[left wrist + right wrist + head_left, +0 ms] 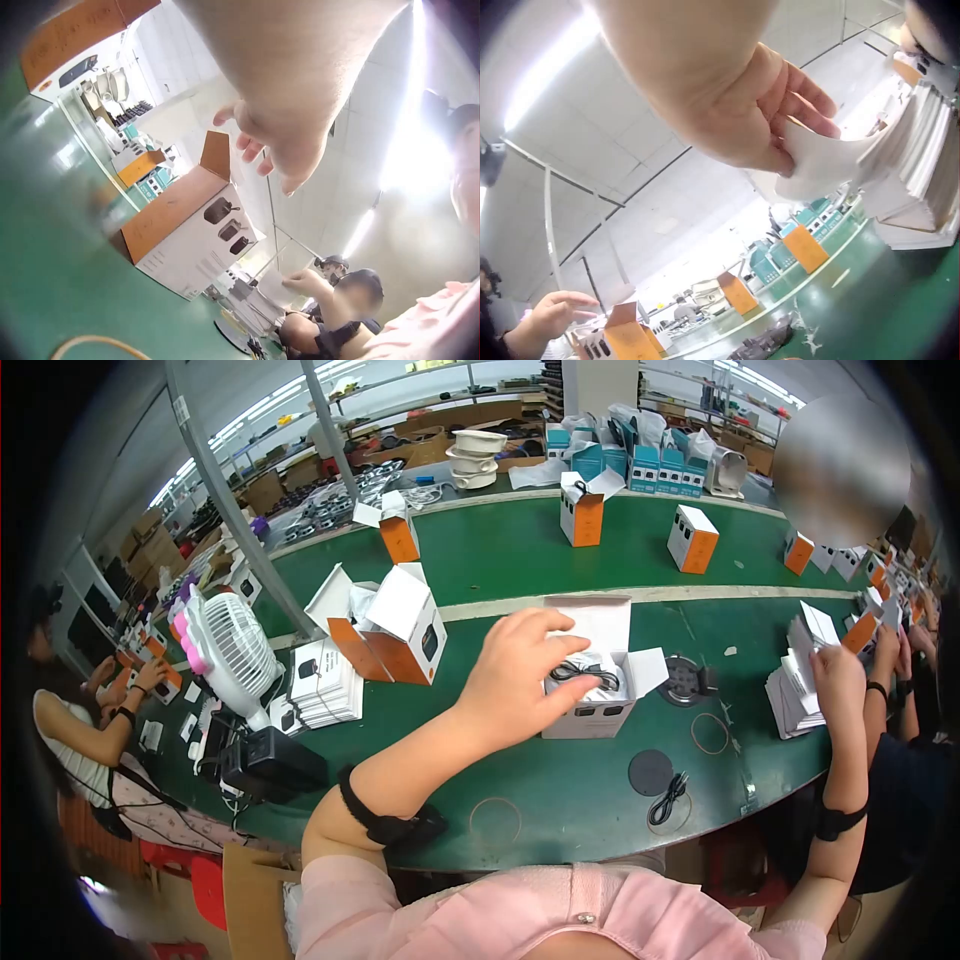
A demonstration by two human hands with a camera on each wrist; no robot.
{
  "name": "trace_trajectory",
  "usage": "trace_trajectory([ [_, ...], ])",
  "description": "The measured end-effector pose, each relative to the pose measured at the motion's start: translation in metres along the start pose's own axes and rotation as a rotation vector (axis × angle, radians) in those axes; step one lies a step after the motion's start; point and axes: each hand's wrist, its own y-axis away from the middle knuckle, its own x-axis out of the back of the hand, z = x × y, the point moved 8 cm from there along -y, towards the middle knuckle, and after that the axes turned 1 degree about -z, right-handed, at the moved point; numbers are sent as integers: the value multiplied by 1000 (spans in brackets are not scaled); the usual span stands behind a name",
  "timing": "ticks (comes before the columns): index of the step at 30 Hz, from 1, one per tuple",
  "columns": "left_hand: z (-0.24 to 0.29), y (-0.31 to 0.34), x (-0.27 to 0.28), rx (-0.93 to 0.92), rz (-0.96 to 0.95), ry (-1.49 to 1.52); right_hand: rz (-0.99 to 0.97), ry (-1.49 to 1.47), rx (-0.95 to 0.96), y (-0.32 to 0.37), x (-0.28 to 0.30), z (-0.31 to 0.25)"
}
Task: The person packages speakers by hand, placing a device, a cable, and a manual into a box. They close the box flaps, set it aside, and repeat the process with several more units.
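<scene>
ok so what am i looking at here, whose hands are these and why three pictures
No machine here: a person works with two bare hands and wears three cameras. The wide picture comes from the head, looking down at a green table. The other two come from the wrists, looking past each hand. The left hand hovers with relaxed fingers over an open white box with a black cable inside. The right hand pinches a white leaflet at a stack of leaflets. Also on the table: orange-and-white boxes and a small fan.
</scene>
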Motion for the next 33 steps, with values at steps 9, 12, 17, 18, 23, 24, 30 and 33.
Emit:
trace_trajectory([
  [9, 8, -21, -20, 317, -18, 1274, -365, -1425, 264, -27, 56, -160],
  [12, -14, -22, -25, 587, 61, 1255, -601, -1270, 432, -58, 18, -208],
  [17, -49, 0, 2, 672, 342, 1079, 47, -730, 581, -201, -121, -204],
  [18, -53, 5, 3, 710, 345, 1060, 54, -748, 596, -215, -136, -206],
  [23, -65, 27, 8, 858, 262, 875, -469, -520, 202, -276, -282, -218],
  [24, -65, 27, 10, 836, 277, 905, -342, -486, 342, -286, -289, -220],
  [30, -67, 22, 18, 816, 335, 878, -271, -411, 289, -269, -252, -190],
  [33, -63, 23, 17, 771, 368, 938, -259, -471, 358, -242, -223, -157],
])
